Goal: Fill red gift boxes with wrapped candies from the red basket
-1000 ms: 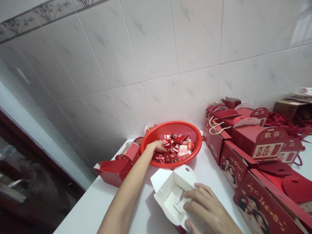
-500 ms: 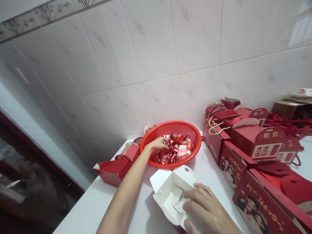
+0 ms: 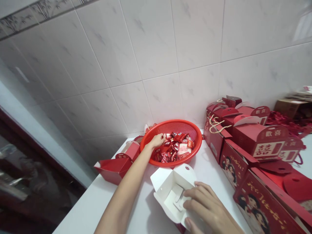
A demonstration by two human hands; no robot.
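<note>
My left hand point(image 3: 158, 140) is over the left side of a red plastic basket point(image 3: 147, 136), its fingers closed in a pinch. What they hold, if anything, is hidden. Under and beside it lie many red-wrapped candies point(image 3: 173, 151). Nearer to me stands an open paper gift box point(image 3: 168, 200), white inside, its flaps spread outward. My right hand point(image 3: 207, 206) grips the box at its right side, with the fingers reaching over the edge into it. Only folded bottom tabs show inside the box.
Left of the basket sit an open red box point(image 3: 114, 170) and a smaller red carton point(image 3: 131, 150). Along the right stand several closed red gift boxes point(image 3: 260, 136) and printed bags point(image 3: 265, 201) with cord handles. A tiled wall point(image 3: 158, 65) rises behind the white table point(image 3: 83, 208).
My left hand has lifted slightly and drawn back from the candies toward the basket's left side, and its fingers have closed. My right hand stays on the box.
</note>
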